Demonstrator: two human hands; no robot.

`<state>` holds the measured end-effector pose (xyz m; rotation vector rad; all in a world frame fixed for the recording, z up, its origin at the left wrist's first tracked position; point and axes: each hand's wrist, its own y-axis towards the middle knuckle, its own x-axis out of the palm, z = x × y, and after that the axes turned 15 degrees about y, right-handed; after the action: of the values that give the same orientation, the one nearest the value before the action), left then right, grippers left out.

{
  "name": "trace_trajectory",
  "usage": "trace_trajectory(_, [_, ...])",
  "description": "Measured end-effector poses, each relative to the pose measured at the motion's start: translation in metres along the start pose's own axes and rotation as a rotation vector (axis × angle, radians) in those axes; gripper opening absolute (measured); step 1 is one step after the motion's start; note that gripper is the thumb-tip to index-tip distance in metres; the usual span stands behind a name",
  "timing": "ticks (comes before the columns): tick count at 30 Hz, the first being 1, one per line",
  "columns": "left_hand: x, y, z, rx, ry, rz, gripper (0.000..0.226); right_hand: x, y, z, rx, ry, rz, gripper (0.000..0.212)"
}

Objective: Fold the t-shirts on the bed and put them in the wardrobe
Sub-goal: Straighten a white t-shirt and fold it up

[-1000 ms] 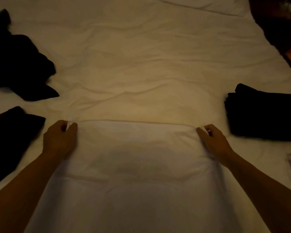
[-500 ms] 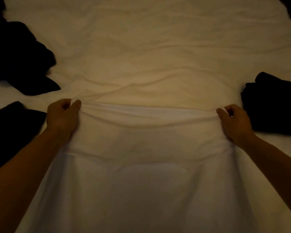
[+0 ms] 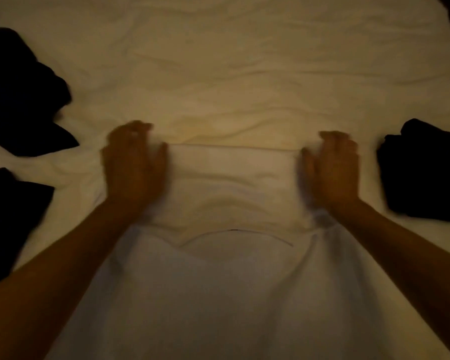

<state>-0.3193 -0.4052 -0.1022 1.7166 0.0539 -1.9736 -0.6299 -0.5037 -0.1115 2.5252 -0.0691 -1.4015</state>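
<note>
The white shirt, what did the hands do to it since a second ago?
Both hands were pinching the far edge of the white t-shirt and drew it away across the bed. Now the left hand and right hand, blurred, look spread on the shirt, apparently no longer pinching. The folded black pile at right and the loose black clothes at left lie as before.

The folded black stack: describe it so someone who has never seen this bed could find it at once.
Start from the cream bedsheet filling the head view, then the white t-shirt under both hands. The folded black stack lies beyond the right hand, near the right edge. Unlike the loose, crumpled black clothes on the left, it is squared and neatly layered.
</note>
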Motion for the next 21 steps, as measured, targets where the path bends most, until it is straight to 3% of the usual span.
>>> trace_trajectory(3, [0.026, -0.011, 0.053, 0.379, 0.05, -0.082, 0.054, 0.042, -0.012, -0.052, -0.233, 0.093, -0.094, 0.056])
trace_trajectory(6, [0.048, -0.021, 0.079, 0.46, 0.099, -0.282, 0.063, 0.081, -0.027, -0.076, -0.382, 0.063, -0.172, 0.046])
trace_trajectory(10, [0.059, -0.027, 0.057, 0.361, 0.217, -0.293, 0.059, 0.084, -0.031, -0.048, -0.279, -0.041, -0.26, 0.065])
trace_trajectory(15, [0.046, -0.011, -0.015, 0.101, 0.356, -0.279, 0.063, 0.046, -0.015, 0.024, -0.127, -0.161, -0.194, 0.078])
trace_trajectory(18, [0.031, -0.006, -0.051, -0.108, 0.314, -0.353, 0.068, 0.022, -0.013, 0.064, -0.044, -0.17, -0.172, 0.077])
trace_trajectory(21, [0.022, -0.01, -0.069, -0.164, 0.201, -0.341, 0.069, 0.013, -0.013, 0.067, 0.024, -0.1, -0.23, 0.08])
